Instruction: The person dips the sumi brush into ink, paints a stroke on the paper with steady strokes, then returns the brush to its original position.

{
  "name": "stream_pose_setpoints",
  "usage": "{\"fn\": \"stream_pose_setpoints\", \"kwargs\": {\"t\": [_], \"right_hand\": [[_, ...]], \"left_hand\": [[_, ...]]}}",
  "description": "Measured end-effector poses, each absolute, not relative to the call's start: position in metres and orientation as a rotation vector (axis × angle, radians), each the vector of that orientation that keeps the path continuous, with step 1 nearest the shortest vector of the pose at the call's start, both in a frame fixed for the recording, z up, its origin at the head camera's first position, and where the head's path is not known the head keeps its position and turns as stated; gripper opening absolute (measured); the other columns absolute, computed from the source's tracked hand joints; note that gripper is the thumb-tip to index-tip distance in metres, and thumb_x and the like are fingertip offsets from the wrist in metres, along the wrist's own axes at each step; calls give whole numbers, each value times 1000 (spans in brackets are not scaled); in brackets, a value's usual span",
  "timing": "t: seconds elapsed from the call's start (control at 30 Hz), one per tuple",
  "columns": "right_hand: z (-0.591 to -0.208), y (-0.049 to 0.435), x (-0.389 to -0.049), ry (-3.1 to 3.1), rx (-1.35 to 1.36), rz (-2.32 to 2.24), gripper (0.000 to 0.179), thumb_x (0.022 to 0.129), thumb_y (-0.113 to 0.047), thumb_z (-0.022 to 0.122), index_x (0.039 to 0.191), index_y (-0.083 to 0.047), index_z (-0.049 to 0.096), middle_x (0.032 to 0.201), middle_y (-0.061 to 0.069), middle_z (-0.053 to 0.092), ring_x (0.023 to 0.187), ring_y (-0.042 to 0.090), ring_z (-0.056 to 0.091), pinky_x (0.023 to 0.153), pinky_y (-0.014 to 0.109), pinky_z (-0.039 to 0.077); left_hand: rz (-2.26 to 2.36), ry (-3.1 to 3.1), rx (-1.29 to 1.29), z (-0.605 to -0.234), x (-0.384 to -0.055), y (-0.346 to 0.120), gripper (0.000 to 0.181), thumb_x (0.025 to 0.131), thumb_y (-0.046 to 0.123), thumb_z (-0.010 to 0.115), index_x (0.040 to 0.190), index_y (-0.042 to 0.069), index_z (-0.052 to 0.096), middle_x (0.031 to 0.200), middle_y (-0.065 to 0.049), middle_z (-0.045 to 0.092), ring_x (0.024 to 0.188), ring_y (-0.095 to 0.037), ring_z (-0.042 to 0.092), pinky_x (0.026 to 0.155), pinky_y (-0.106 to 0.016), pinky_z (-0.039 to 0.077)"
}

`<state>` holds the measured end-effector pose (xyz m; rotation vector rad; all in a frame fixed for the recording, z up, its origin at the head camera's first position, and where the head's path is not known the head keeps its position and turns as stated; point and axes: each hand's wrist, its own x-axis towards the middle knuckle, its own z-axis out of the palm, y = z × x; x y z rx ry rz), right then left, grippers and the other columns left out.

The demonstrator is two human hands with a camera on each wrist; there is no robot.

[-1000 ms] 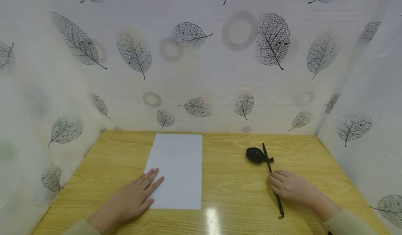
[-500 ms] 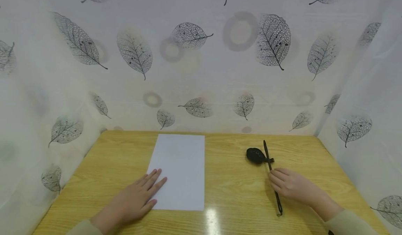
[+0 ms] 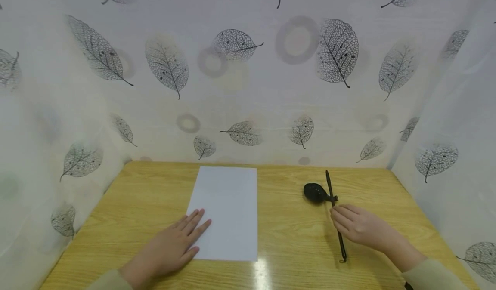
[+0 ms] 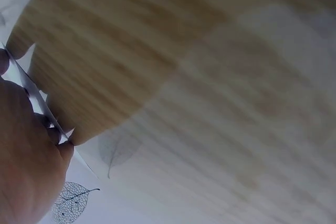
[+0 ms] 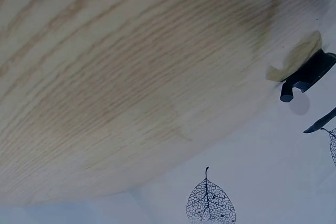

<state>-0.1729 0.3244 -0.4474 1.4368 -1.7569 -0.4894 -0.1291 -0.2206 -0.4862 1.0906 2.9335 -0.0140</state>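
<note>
In the head view, my left hand point(image 3: 170, 245) lies with straight, spread fingers on the left edge of a white sheet of paper point(image 3: 232, 212). The left wrist view shows that hand point(image 4: 26, 156) at the edge of the paper point(image 4: 39, 100). My right hand point(image 3: 366, 227) pinches the shaft of a slim dark writing brush point(image 3: 341, 243). Its hanging loop points toward me and its tip points away. Beyond the fingers, the brush passes over the neck of a small black gourd-shaped dish point(image 3: 315, 193). The right wrist view catches the brush tip point(image 5: 319, 121) apart from the dish point(image 5: 310, 74).
A wooden table point(image 3: 286, 238) carries these things. Pale curtains point(image 3: 248, 92) printed with leaves stand along its back and both sides. A bright reflection sits near the table's front, below the paper.
My left hand and the paper have slid to the right together. The brush has shifted slightly away from me in my right hand, while the black dish has kept its place.
</note>
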Motion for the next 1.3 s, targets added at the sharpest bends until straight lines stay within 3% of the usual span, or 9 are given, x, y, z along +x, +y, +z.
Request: {"fn": "stream_pose_setpoints", "kwargs": {"t": [0.73, 1.3], "right_hand": [[-431, 316, -170, -1748, 1363, -437, 47, 109, 15, 31, 105, 0, 75, 101, 13, 82, 85, 21, 78, 76, 33, 66], [-413, 296, -168, -1690, 1298, -229, 41, 108, 15, 37, 102, 4, 75, 96, 17, 81, 78, 26, 76, 66, 37, 65]], "left_hand": [[-14, 2933, 1173, -484, -130, -195, 63, 111, 43, 48, 166, 13, 37, 171, -23, 34, 157, -38, 40, 124, -52, 42], [-10, 2933, 1164, -486, -130, -179, 63, 111, 43, 47, 166, 14, 37, 172, -22, 32, 159, -37, 37, 125, -51, 42]]}}
